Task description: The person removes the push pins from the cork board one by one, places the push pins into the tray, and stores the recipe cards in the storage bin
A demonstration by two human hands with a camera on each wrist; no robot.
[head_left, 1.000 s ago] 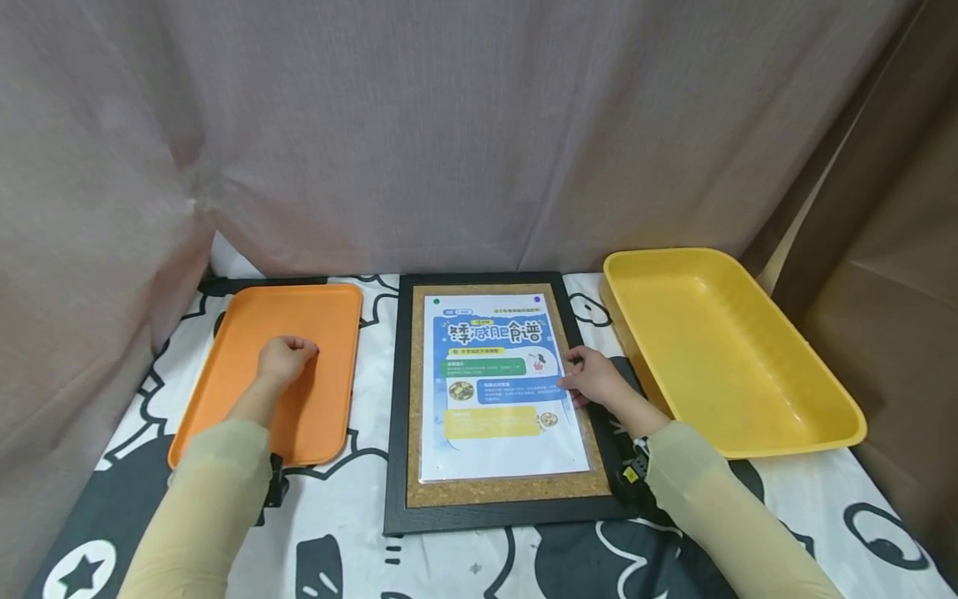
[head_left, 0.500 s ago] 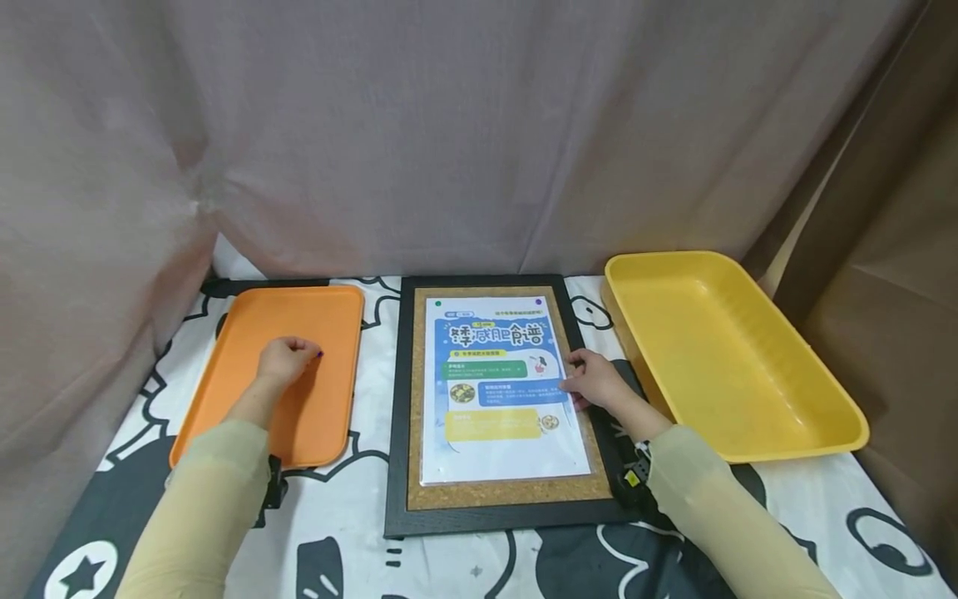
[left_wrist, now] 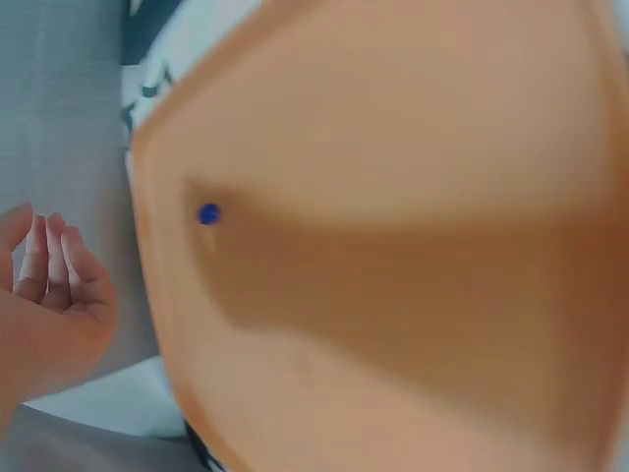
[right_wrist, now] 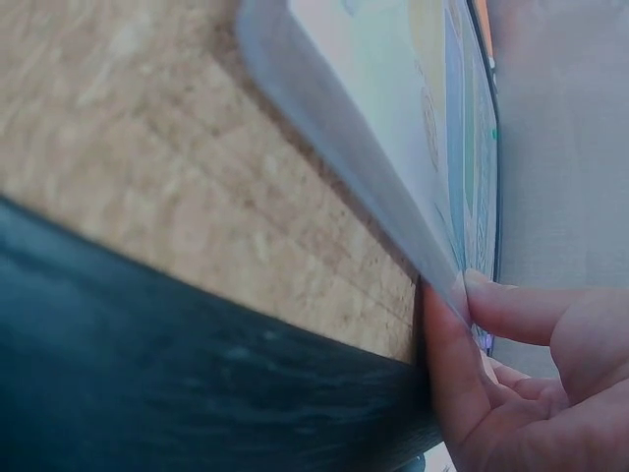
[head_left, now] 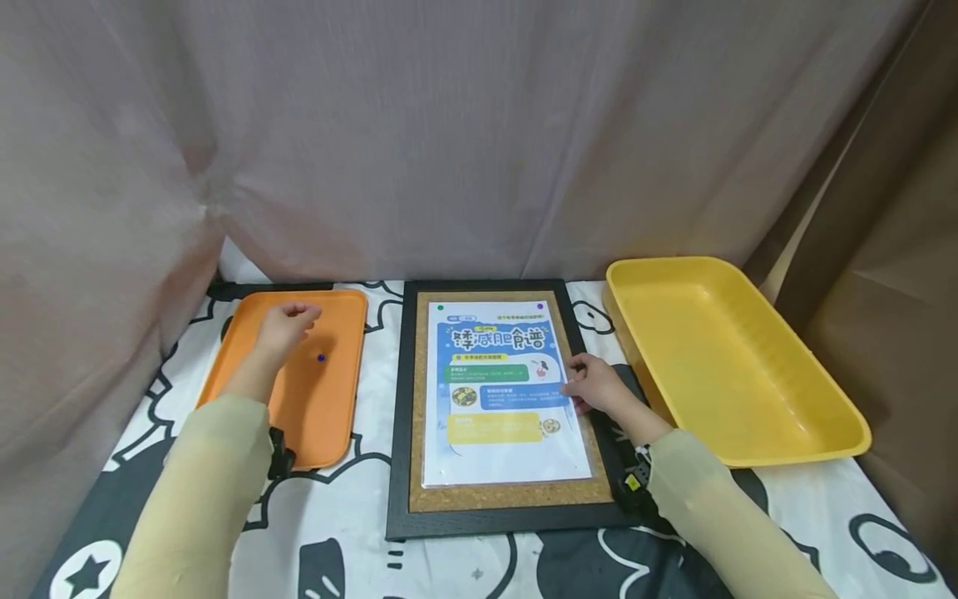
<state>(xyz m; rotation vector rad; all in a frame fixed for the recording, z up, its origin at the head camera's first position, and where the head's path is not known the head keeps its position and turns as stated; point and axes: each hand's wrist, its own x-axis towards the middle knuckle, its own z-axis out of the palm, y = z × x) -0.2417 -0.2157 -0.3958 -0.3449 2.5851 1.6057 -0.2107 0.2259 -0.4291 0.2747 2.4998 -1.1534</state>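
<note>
Presently, the framed corkboard (head_left: pixel 516 494) lies beside the orange tray (head_left: pixel 325 408). The poster (head_left: pixel 509 399) atop it remains pinched at its right edge by the right grip (head_left: pixel 597 386), thumb against finger. The left grip (head_left: pixel 283 329), loosely curled, nothing visibly held, has shifted toward the tray's far end; the small blue ball (head_left: pixel 321 358) formerly at its fingertips lies exposed on the tray.

Poster (head_left: pixel 507 393) glossy, laminated-looking — cork board (head_left: pixel 516 496) rough, grainy — yellow tub (head_left: pixel 722 358) smooth, shiny plastic.
</note>
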